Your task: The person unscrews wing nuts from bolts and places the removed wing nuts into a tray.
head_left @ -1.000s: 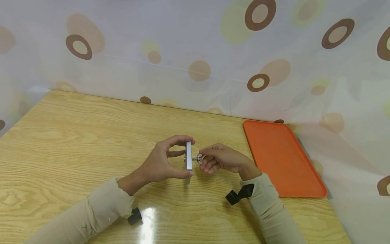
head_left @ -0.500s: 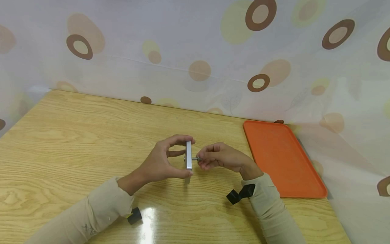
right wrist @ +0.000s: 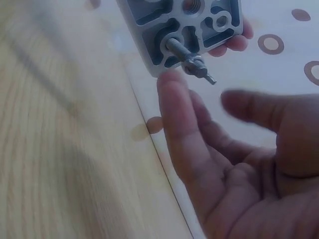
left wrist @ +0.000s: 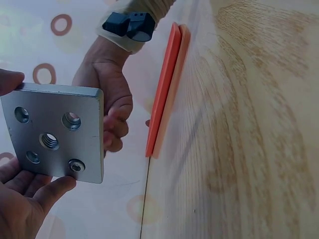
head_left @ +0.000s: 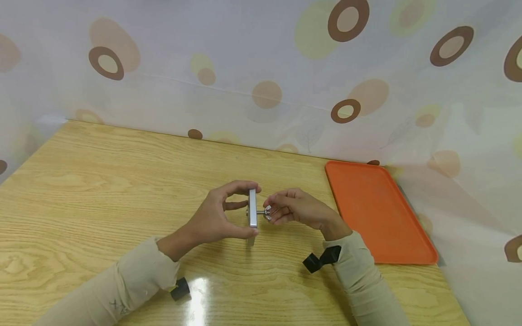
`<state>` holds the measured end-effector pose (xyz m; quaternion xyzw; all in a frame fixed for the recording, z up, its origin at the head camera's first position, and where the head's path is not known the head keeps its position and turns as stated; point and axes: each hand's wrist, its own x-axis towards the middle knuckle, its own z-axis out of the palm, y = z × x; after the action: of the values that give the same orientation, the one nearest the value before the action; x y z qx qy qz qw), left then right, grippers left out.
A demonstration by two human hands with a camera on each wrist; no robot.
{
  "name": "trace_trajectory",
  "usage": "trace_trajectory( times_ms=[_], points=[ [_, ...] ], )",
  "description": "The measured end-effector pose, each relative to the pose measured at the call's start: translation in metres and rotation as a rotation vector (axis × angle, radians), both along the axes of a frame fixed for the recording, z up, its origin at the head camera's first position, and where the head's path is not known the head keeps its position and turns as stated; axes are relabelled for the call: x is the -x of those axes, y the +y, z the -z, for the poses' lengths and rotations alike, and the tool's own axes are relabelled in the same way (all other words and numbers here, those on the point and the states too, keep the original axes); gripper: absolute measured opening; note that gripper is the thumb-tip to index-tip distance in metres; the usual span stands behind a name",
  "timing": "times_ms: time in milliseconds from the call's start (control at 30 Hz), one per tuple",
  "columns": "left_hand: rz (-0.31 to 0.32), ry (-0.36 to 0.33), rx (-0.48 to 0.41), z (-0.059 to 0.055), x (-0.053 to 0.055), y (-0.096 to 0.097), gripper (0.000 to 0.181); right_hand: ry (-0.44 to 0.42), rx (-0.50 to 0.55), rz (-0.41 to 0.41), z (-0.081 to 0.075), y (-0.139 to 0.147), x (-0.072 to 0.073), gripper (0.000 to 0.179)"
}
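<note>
My left hand (head_left: 214, 213) holds a square grey metal plate (head_left: 253, 208) on edge above the table, thumb and fingers at opposite edges. In the left wrist view its smooth face shows several holes and a round socket bolt head (left wrist: 76, 166) in one corner. The ribbed back appears in the right wrist view, with the threaded bolt (right wrist: 178, 48) sticking out and a wing nut (right wrist: 194, 64) on it. My right hand (head_left: 302, 210) is beside the wing nut, fingers loosely bent. Its index fingertip lies close to the bolt, while the thumb stands apart from the nut.
An orange tray (head_left: 375, 213) lies at the right side of the wood-grain table (head_left: 122, 181). Behind the table hangs a white sheet (head_left: 228, 59) with brown and yellow circles. Each sleeve carries a black wrist camera (head_left: 322, 259).
The right fingers covered the wing nut half a second ago and have now come off it, and the nut is in sight again. The left hand and plate have kept their place.
</note>
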<state>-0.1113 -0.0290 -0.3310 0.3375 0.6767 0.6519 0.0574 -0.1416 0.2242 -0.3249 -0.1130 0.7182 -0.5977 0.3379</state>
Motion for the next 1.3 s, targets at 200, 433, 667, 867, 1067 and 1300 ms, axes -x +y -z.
trace_trajectory(
  times_ms=[200, 433, 667, 867, 1067, 1300],
  points=[
    [0.007, -0.002, 0.001, -0.0003, 0.0002, 0.0005, 0.076, -0.114, -0.044, -0.01, 0.0017, -0.0044, -0.0004, 0.031],
    [0.003, 0.0, -0.001, 0.0, 0.0007, -0.0003, 0.075, -0.083, -0.02, -0.027, -0.0029, -0.0048, -0.0022, 0.031],
    [-0.001, 0.005, 0.003, -0.0001, 0.0006, -0.0005, 0.075, -0.036, 0.005, -0.062, -0.0037, -0.0003, -0.0015, 0.029],
    [0.007, -0.007, 0.01, -0.0001, 0.0003, -0.0006, 0.075, 0.01, -0.001, -0.091, 0.0002, 0.0031, 0.0008, 0.021],
    [0.006, -0.016, 0.009, -0.0001, -0.0001, -0.0005, 0.075, 0.028, 0.027, -0.078, -0.0006, 0.003, 0.0006, 0.022],
    [0.001, -0.011, 0.005, 0.0001, 0.001, 0.0004, 0.076, 0.068, 0.041, -0.101, 0.0004, 0.0047, 0.0006, 0.023]
  ],
)
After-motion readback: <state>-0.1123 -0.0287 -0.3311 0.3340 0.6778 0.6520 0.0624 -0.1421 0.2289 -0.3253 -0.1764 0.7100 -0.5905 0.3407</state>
